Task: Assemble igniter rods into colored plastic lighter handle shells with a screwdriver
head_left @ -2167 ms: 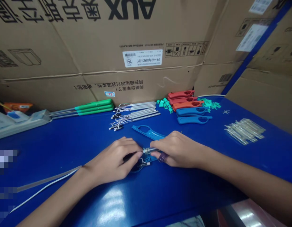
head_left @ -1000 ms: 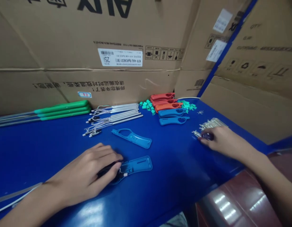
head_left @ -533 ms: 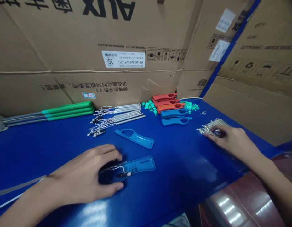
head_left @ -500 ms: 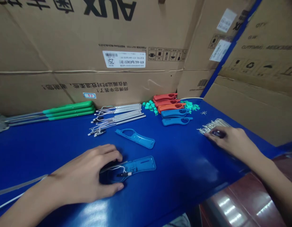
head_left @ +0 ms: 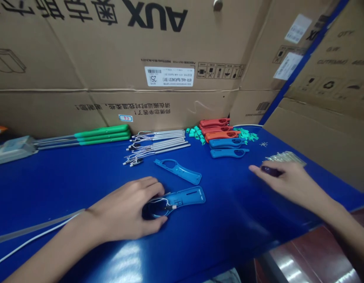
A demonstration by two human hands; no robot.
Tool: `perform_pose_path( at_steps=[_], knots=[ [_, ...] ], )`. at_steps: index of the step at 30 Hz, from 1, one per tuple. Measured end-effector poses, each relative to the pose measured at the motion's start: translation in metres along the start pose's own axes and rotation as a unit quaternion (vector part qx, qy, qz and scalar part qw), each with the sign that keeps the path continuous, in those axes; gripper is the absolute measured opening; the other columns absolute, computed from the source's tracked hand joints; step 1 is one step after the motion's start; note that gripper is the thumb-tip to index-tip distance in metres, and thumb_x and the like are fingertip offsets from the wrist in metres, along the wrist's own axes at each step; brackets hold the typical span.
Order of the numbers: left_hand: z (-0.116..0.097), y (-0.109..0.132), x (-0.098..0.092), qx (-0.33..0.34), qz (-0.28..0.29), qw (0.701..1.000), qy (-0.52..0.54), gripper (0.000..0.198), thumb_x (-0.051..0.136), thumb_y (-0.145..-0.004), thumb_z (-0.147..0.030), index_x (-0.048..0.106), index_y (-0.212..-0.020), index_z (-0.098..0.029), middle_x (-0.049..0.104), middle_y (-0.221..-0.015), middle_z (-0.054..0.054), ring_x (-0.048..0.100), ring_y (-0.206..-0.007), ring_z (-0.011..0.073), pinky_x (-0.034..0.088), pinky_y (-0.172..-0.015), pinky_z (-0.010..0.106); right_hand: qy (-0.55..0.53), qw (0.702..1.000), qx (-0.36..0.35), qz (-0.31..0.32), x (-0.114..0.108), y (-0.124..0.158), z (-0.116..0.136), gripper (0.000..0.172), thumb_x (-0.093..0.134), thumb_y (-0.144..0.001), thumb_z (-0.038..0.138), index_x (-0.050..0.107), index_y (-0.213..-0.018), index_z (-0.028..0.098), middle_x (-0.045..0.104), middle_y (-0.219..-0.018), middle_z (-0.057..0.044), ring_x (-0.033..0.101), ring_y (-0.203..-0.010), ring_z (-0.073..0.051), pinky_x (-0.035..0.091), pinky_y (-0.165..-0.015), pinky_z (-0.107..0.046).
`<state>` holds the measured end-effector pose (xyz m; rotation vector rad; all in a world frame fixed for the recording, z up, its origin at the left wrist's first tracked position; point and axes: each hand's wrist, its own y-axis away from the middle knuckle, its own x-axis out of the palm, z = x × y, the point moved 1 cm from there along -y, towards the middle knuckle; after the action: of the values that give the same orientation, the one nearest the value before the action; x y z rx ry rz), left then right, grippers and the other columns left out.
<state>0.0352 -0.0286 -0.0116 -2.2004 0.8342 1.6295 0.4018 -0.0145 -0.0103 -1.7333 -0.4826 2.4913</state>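
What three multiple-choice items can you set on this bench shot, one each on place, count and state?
1. Where is the left hand?
A. Over one end of the wired blue plastic shell
B. On the power strip
C. On the cardboard carton

2. How many red or orange shells lie together at the back of the bench?
A. Two
B. Three
C. Five

3. What is the right hand doing?
A. Lying palm up
B. Pressing on the wired shell
C. Palm down beside the pile of clear slender parts, a dark object at its fingers

Answers:
1. A, the hand covers the shell's wired end.
2. B, three lie side by side.
3. C, the hand sits just by the pile, away from the shell.
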Motion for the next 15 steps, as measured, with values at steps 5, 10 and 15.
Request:
perform_pose_path(
  at_steps=[5, 10, 15],
  knots=[
    [0.0, 0.0, 0.003, 0.03, -0.025, 0.999, -0.001, 0.035, 0.062, -0.082, -0.045, 0.063, -0.105, -0.019, 0.066, -0.096, 0.006, 0.064, -0.085, 0.0229, 0.051, -0.073, 0.033, -0.085, 0.974, -0.182, 0.103, 0.011, 0.0, 0.088, 0.033, 0.056, -0.09, 0.04, 0.053, -0.064, 0.019, 0.053, -0.064, 0.001, 0.047, -0.058, -0.011, 0.034, -0.056, -0.024],
    [0.008, 0.0, -0.002, 0.036, -0.017, 0.998, 0.046, 0.029, 0.054, -0.091, -0.042, 0.067, -0.108, -0.022, 0.067, -0.098, 0.005, 0.066, -0.086, 0.0187, 0.051, -0.076, 0.027, -0.018, 0.937, -0.273, 0.218, 0.035, -0.023, 0.135, 0.039, 0.074, -0.071, 0.051, 0.068, -0.097, 0.023, 0.065, -0.094, -0.002, 0.058, -0.071, -0.016, 0.034, -0.061, -0.028],
    [0.015, 0.003, -0.008, 0.029, -0.011, 0.999, 0.032, 0.025, 0.046, -0.094, -0.025, 0.071, -0.093, -0.021, 0.068, -0.093, 0.003, 0.065, -0.082, 0.0164, 0.049, -0.075, 0.026, -0.036, 0.914, -0.281, 0.29, 0.055, -0.041, 0.141, 0.039, 0.073, -0.074, 0.048, 0.069, -0.101, 0.021, 0.067, -0.099, -0.004, 0.062, -0.085, -0.021, 0.039, -0.066, -0.028]
  ],
)
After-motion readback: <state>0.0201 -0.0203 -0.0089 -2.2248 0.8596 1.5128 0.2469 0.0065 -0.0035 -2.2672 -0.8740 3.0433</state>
